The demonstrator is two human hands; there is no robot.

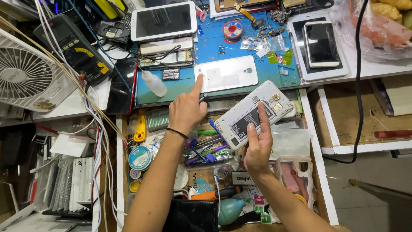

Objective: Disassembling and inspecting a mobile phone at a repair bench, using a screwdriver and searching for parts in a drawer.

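White plastic back cover [226,74] lies far of your left hand [187,111], long axis left-right; index fingertip touches its left end. Right hand [257,144] fingers clamp the open-backed white phone [254,114].

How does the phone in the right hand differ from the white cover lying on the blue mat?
The phone is held tilted by the right hand; the cover lies flat on the mat, with the left hand touching its edge by a fingertip. The phone shows its battery and inner parts; the cover is a plain shell. Both are white and rectangular.
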